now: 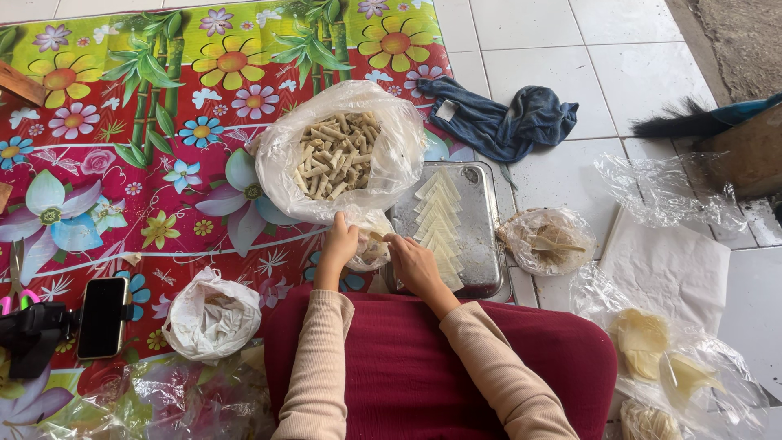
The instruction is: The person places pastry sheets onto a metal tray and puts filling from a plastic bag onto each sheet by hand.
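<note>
My left hand [339, 243] and my right hand [410, 259] meet just in front of me, pinching a small pale roll of dough [377, 237] between their fingertips. They hover over a small clear bag of filling [371, 248] at the near left corner of a metal tray [481, 236]. On the tray lies a row of triangular pale wrappers [438, 220]. Behind my hands sits a large clear plastic bag [391, 138] full of finished rolled sticks [336, 155]. Both sleeves are beige, over a dark red lap.
A flowered mat [122, 122] covers the floor on the left. A phone on a stand [102, 316] and a crumpled white bag [212, 316] lie near left. Right of the tray: a bag with a spoon [547, 239], white paper [668, 269], wrapper stacks [652, 346], a blue cloth [505, 118].
</note>
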